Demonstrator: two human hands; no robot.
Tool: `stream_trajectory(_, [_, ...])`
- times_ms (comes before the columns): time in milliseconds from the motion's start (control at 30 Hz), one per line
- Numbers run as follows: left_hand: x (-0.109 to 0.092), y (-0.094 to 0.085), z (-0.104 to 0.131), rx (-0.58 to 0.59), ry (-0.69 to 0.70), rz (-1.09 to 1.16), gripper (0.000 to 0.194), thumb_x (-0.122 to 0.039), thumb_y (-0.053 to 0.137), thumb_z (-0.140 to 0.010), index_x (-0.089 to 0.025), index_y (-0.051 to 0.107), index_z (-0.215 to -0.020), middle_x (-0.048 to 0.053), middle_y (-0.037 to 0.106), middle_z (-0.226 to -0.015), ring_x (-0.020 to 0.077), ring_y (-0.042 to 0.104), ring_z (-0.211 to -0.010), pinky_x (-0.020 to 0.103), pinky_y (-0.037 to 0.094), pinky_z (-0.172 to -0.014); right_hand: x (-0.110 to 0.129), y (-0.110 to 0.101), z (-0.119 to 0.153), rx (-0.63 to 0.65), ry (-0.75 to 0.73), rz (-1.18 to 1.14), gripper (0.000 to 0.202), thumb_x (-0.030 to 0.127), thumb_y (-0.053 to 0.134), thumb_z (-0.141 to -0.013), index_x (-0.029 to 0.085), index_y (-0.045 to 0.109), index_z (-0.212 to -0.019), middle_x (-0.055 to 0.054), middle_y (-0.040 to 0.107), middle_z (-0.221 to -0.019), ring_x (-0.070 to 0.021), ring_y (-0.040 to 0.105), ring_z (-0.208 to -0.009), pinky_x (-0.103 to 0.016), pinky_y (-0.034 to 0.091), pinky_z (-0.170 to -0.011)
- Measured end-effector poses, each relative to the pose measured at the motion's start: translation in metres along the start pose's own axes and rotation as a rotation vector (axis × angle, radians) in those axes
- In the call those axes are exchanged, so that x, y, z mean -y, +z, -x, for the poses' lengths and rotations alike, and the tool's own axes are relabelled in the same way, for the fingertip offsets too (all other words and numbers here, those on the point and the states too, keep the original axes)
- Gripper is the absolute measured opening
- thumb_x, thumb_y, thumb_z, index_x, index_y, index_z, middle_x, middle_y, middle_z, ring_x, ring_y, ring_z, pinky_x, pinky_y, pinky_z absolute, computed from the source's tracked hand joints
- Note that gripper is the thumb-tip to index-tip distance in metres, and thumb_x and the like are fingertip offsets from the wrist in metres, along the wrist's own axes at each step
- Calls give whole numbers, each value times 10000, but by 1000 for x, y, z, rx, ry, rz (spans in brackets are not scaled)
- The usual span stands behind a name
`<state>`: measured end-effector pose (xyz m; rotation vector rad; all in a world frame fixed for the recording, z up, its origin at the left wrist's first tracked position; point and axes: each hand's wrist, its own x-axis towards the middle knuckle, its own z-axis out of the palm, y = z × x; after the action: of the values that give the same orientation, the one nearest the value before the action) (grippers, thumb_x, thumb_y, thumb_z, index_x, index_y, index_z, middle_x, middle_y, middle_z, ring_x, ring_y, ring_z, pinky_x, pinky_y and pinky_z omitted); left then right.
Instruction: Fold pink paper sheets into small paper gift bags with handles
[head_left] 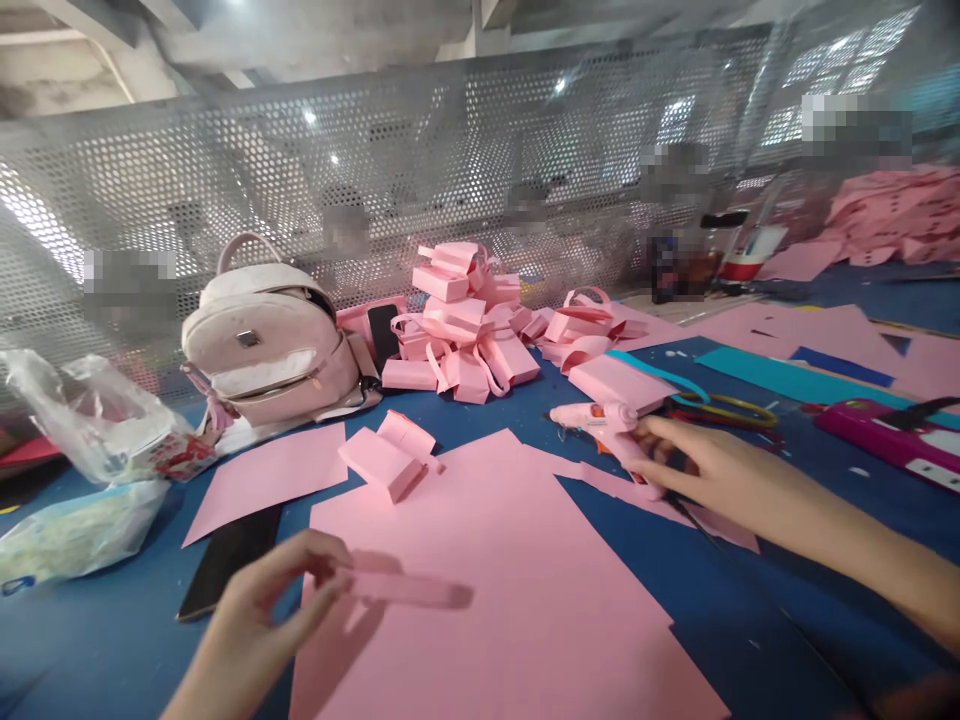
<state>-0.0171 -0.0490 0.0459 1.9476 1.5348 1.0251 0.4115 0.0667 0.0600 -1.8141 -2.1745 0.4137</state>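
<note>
Between the thumb and fingers of my left hand [289, 590] is one end of a narrow pink paper strip [412, 590], slightly blurred. It hovers over large sheets of pink paper [495, 540] on the blue table. Over to the right, my right hand [675, 455] is wrapped around the handle of a pale pink glue gun [611, 425], its nozzle pointing left. A dark cord trails from it towards the lower right. A small folded pink paper box [382, 460] with an open flap lies at the far edge of the sheets.
A heap of pink paper boxes [469, 330] stands at the back beside a pale backpack [266, 335]. Scissors [739, 412] and a magenta device [892, 435] lie right. A dark phone [229, 560], pink card [274, 470] and plastic bags [90, 530] are left. A perforated metal screen [450, 150] rises behind.
</note>
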Motion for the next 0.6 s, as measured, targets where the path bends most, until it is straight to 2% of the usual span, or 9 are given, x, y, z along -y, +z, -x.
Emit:
stream_trajectory(67, [-6,22,-2,142,11,44,174,-327,621,-913,-210,674,-796,-4,676,-729,133,636,-679,197,528,-649,3,2,-5,47,1,-9,389,490,475,-903,218,633,-1132,-98,741,-919,-305,685,-833,-331,459,-651])
stream_trajectory(133, [-16,41,-8,207,-16,149,150,-279,592,-922,-210,681,-822,-8,692,-738,123,631,-663,202,529,-654,7,2,-7,62,-4,-16,372,472,443,-924,197,650,-1066,-111,743,-884,-305,689,-804,-337,466,-667])
stream_trajectory(233, [-26,56,-23,248,-27,204,139,-154,579,-884,-202,682,-804,-10,714,-767,127,652,-709,219,535,-718,16,-2,-7,-32,-64,-6,305,409,438,-918,208,647,-1013,-119,746,-941,-306,694,-845,-339,487,-739])
stream_trajectory(300, [-26,59,-34,273,-6,182,167,-90,570,-857,-200,694,-842,-1,734,-827,138,672,-758,232,539,-732,22,-7,-5,-110,-99,-1,265,401,462,-898,238,638,-1012,-106,741,-1017,-316,690,-924,-336,492,-783])
stream_trajectory(400, [-18,57,-42,219,164,75,231,-47,554,-853,-201,687,-963,34,720,-997,169,675,-930,285,544,-846,29,-11,-1,-131,-82,-28,261,438,505,-873,274,600,-1052,-70,723,-1100,-315,684,-980,-341,496,-800])
stream_trajectory(500, [-10,50,-37,155,371,-73,217,-93,521,-922,-204,675,-1026,75,672,-1091,193,642,-1027,321,540,-884,36,-11,2,-158,-22,-56,335,508,545,-830,286,576,-1078,-58,707,-1122,-322,678,-985,-369,510,-791])
stream_trajectory(600, [-7,45,-23,164,468,-174,228,-115,481,-968,-206,657,-1081,86,668,-1097,198,627,-1007,332,532,-857,50,-8,2,-176,-53,-165,399,564,537,-827,281,606,-1099,-66,682,-1207,-347,629,-1124,-393,502,-919])
